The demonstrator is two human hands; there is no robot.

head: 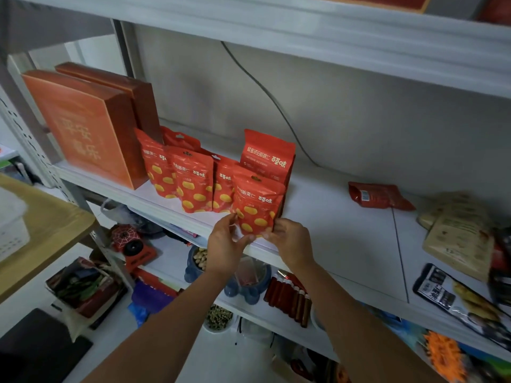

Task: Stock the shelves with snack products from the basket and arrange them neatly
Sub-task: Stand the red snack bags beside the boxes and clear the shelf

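Observation:
A red snack pouch with yellow chestnut shapes [257, 203] stands upright at the front edge of the white shelf [340, 230]. My left hand [225, 244] pinches its lower left corner and my right hand [290, 241] grips its lower right edge. To its left stand several matching red pouches [193, 181] in a row. Right behind it is a taller red pouch [266, 154] without the chestnut shapes. No basket is in view.
Two large orange gift boxes [83, 125] stand at the shelf's left end. A red packet [378, 196] lies flat farther right, with beige packets [459, 236] and a black-labelled bag [453, 297] at the right edge. The lower shelf holds bowls and red tubes. A wooden table [41, 233] sits left.

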